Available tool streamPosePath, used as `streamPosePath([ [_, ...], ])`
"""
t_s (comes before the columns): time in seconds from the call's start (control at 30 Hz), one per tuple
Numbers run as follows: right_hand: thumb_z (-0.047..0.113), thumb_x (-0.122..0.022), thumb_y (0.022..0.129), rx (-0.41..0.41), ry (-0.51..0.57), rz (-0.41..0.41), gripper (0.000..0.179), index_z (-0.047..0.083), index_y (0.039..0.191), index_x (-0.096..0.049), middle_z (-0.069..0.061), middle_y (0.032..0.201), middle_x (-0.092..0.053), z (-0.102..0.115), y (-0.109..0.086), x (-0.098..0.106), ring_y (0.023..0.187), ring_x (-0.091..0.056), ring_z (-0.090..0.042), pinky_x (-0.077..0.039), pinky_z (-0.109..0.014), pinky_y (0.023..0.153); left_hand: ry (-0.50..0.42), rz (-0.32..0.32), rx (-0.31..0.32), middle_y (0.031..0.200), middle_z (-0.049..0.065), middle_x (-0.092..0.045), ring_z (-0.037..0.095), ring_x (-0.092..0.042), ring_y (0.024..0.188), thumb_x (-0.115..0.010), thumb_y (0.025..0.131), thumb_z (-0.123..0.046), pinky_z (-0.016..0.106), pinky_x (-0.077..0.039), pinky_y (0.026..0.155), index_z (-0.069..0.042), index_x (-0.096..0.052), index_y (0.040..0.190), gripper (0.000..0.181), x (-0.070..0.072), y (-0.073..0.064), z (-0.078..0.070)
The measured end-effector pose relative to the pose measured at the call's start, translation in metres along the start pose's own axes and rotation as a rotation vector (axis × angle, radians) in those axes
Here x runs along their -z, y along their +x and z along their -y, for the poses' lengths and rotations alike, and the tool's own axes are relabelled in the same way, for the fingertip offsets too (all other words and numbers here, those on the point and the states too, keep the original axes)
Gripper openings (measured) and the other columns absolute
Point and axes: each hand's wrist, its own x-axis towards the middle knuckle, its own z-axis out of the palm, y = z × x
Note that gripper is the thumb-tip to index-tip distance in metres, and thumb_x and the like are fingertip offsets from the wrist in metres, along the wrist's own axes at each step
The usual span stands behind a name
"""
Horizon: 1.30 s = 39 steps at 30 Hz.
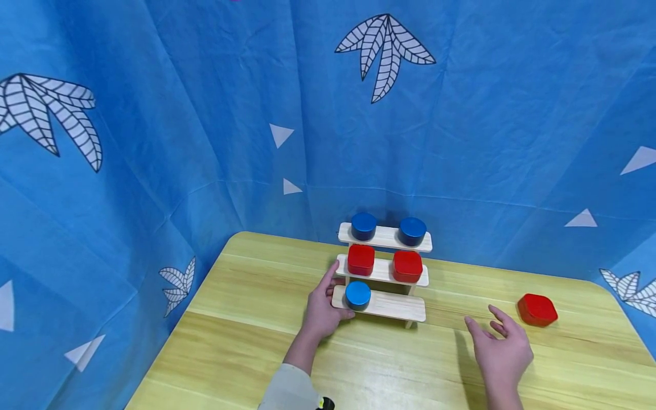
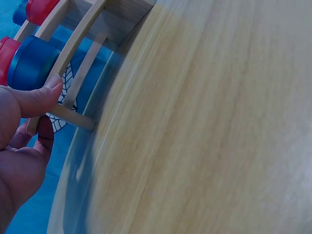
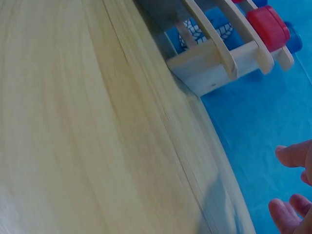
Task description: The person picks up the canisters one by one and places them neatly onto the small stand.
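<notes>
A three-tier wooden stand (image 1: pixel 397 306) stands on the table. My left hand (image 1: pixel 323 314) pinches the left end of its lowest board between thumb and fingers, which the left wrist view shows up close. Beside the thumb on that board is a light blue round tin (image 1: pixel 357 295). Two red squarish tins (image 1: pixel 361 259) occupy the middle board, and two dark blue round tins (image 1: pixel 364 226) the top one. Over the table to the right, my right hand (image 1: pixel 503 350) holds nothing, its fingers spread and slightly bent. A third red tin (image 1: pixel 537 310) lies just beyond it.
The pale wooden table (image 1: pixel 230 330) has rounded back corners. A blue curtain (image 1: pixel 328 142) with leaf prints hangs behind it and along the left side, close behind the stand. The lowest board's right half is bare wood.
</notes>
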Motion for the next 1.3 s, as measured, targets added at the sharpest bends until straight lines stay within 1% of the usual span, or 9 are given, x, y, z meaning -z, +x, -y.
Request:
streamPosePath([
  [0.13, 0.022, -0.089, 0.076, -0.035, -0.008, 0.000, 0.057, 0.007, 0.128, -0.069, -0.018, 0.130, -0.058, -0.004, 0.003, 0.004, 0.083, -0.062, -0.008, -0.042, -0.003, 0.056, -0.004, 0.001, -0.001, 0.124, -0.001, -0.058, 0.024, -0.058, 0.107, -0.086, 0.059, 0.020, 0.031, -0.057, 0.080, -0.047, -0.034, 0.153, 0.126, 0.000, 0.000, 0.001],
  [0.23, 0.023, -0.089, 0.076, -0.059, -0.008, -0.007, 0.058, 0.008, 0.128, -0.069, -0.017, 0.132, -0.058, -0.007, 0.006, 0.007, 0.080, -0.057, 0.001, -0.042, -0.003, 0.056, 0.000, 0.003, 0.003, 0.124, -0.002, -0.058, 0.024, -0.058, 0.107, -0.086, 0.060, 0.020, 0.030, -0.057, 0.081, -0.049, -0.033, 0.152, 0.126, 0.000, 0.000, 0.002],
  [0.33, 0.024, -0.088, 0.077, -0.077, -0.007, -0.016, 0.058, 0.009, 0.129, -0.068, -0.017, 0.132, -0.057, -0.011, 0.009, 0.010, 0.083, -0.058, -0.002, -0.041, -0.003, 0.056, 0.007, 0.001, 0.001, 0.124, -0.002, -0.058, 0.024, -0.058, 0.108, -0.086, 0.060, 0.019, 0.031, -0.057, 0.082, -0.049, -0.033, 0.152, 0.126, 0.000, 0.001, 0.002],
  [0.53, 0.024, -0.087, 0.078, -0.127, 0.009, -0.038, 0.060, 0.009, 0.132, -0.067, -0.015, 0.134, -0.054, -0.017, 0.013, 0.016, 0.099, -0.060, -0.021, -0.041, -0.002, 0.058, 0.010, 0.003, 0.003, 0.125, -0.002, -0.058, 0.024, -0.058, 0.108, -0.087, 0.060, 0.018, 0.031, -0.057, 0.081, -0.050, -0.033, 0.152, 0.126, 0.001, 0.001, 0.002],
  [0.63, 0.022, -0.087, 0.078, -0.134, 0.020, -0.056, 0.061, 0.009, 0.133, -0.066, -0.014, 0.133, -0.052, -0.019, 0.015, 0.019, 0.103, -0.057, -0.022, -0.041, -0.002, 0.059, 0.011, 0.003, 0.010, 0.125, -0.002, -0.058, 0.024, -0.057, 0.108, -0.087, 0.060, 0.018, 0.031, -0.057, 0.081, -0.050, -0.032, 0.152, 0.126, 0.000, 0.001, 0.001],
  [0.83, 0.022, -0.087, 0.078, -0.178, 0.037, -0.076, 0.062, 0.012, 0.135, -0.065, -0.009, 0.133, -0.049, -0.022, 0.022, 0.024, 0.106, -0.057, -0.018, -0.042, -0.002, 0.060, 0.007, -0.001, 0.021, 0.126, -0.002, -0.057, 0.024, -0.057, 0.110, -0.087, 0.061, 0.018, 0.032, -0.057, 0.080, -0.051, -0.032, 0.151, 0.126, 0.000, 0.002, -0.001],
  [0.97, 0.022, -0.087, 0.078, -0.197, 0.044, -0.089, 0.061, 0.012, 0.134, -0.066, -0.004, 0.130, -0.048, -0.023, 0.025, 0.027, 0.101, -0.057, -0.012, -0.043, -0.003, 0.060, 0.013, 0.001, 0.018, 0.126, -0.002, -0.057, 0.024, -0.057, 0.110, -0.087, 0.061, 0.018, 0.031, -0.057, 0.081, -0.051, -0.032, 0.152, 0.126, 0.000, 0.002, -0.002],
  [1.07, 0.022, -0.087, 0.078, -0.190, 0.046, -0.111, 0.061, 0.011, 0.134, -0.066, -0.002, 0.127, -0.049, -0.026, 0.028, 0.029, 0.095, -0.055, -0.005, -0.042, -0.002, 0.060, 0.015, 0.001, 0.015, 0.125, -0.002, -0.057, 0.024, -0.058, 0.109, -0.086, 0.061, 0.018, 0.031, -0.057, 0.081, -0.050, -0.032, 0.152, 0.126, 0.000, 0.002, -0.002],
  [1.3, 0.021, -0.088, 0.075, -0.149, 0.052, -0.177, 0.060, 0.008, 0.130, -0.068, 0.013, 0.111, -0.045, -0.035, 0.034, 0.034, 0.091, -0.047, 0.005, -0.039, -0.001, 0.059, 0.009, 0.000, 0.039, 0.126, -0.003, -0.057, 0.024, -0.057, 0.109, -0.087, 0.061, 0.018, 0.031, -0.057, 0.080, -0.052, -0.032, 0.151, 0.127, 0.000, 0.001, -0.002],
])
